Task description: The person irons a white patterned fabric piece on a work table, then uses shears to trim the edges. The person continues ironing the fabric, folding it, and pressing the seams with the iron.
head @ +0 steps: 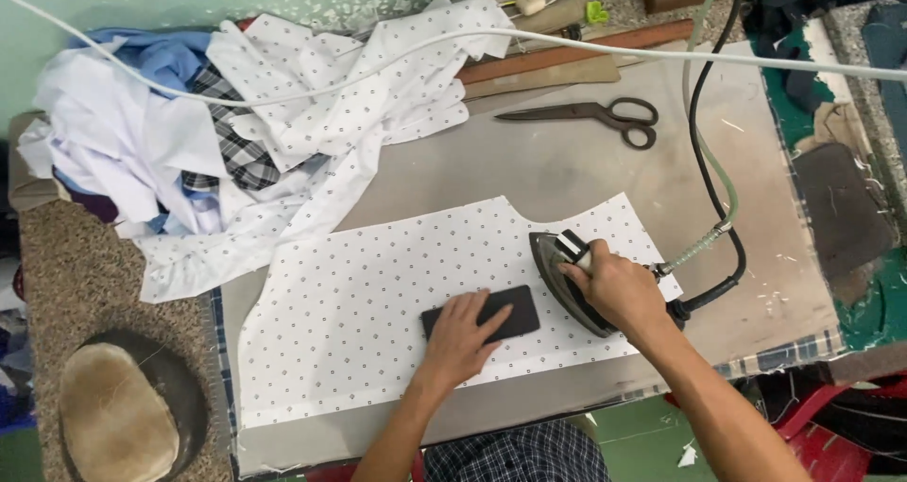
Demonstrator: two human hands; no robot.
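While your left hand presses flat on a dark block to pin the dotted fabric on the table, your right hand's grip is closed around the iron, which rests on the fabric's right edge.

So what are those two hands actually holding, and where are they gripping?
The right hand grips the iron by its top handle. The left hand holds nothing; it presses flat on a dark rectangular block lying on the dotted white fabric.

White dotted fabric panel, black rectangular block, dark iron
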